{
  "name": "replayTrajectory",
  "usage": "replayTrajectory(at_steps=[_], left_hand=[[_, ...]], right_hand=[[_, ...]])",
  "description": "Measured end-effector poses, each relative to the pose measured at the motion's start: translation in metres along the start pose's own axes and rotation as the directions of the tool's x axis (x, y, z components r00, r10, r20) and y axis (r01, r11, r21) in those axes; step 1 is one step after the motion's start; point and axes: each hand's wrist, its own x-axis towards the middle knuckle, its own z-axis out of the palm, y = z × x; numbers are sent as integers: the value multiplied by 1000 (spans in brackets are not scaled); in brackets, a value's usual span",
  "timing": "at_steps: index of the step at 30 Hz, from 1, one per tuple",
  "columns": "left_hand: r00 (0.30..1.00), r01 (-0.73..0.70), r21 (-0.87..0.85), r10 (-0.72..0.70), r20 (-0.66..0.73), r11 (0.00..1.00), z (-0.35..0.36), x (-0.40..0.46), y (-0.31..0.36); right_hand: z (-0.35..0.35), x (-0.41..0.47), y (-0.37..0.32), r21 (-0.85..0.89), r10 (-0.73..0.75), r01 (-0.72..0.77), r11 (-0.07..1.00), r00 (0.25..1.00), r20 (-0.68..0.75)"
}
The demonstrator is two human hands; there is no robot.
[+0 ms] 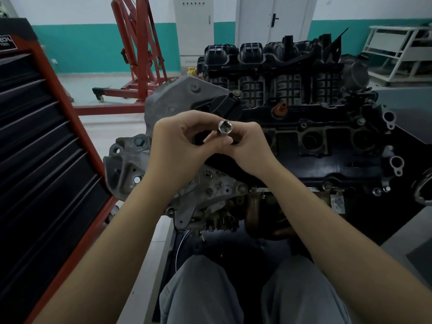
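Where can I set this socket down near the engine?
Bare spots: the flat black cover right of the socket, and the pale floor between tool cabinet and engine. Crowded: the grey bracket side, full of bolts.

I hold a chrome socket (224, 127) between my left grip (177, 146) and right grip (249, 148), fingertips pinching its lower end, its open hex mouth turned toward me. Just beyond and beneath the grips sits the engine (304, 141). Left of them stands the tool cabinet (42, 148), and farther off a red hoist (140, 54).
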Motion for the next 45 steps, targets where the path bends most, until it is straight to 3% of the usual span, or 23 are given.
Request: replayTrajectory(at_steps=[3,7,9,13,15,20,25,28,32,38,45], left_hand=[[997,-25,61,29,-68,998,1,0,-1],[998,6,-42,-9,-62,999,2,-1,-4],[999,20,-71,-24,-49,997,1,-1,-3],[992,25,26,-22,-121,999,2,0,-2],[991,32,18,-29,-129,999,3,0,-2],[998,54,-76,-55,-9,996,-1,-1,-3],[996,14,178,1,-84,984,2,-3,-3],[993,26,90,-15,-120,996,4,-2,-4],[997,64,-73,-67,-48,995,1,-1,-6],[994,36,32,-33,-102,999,5,-3,-3],[999,45,-121,-46,-5,992,3,-2,-3]], right_hand=[[-4,5,-1,-23,7,-6,1000,998,57],[-9,14,-6,-38,16,-8,999,978,206],[-9,16,-7,-42,12,-4,999,984,179],[-5,16,-3,-71,8,-3,997,997,76],[-4,14,-2,-60,16,-10,998,996,93],[-5,9,-1,-18,29,-27,999,992,120],[-3,8,0,-14,33,-32,999,997,67],[-3,7,1,-2,7,-7,1000,998,59],[-2,6,3,-26,3,-1,1000,997,78],[-3,5,1,7,0,0,1000,1000,29],[-2,4,2,21,-3,2,1000,1000,30]])
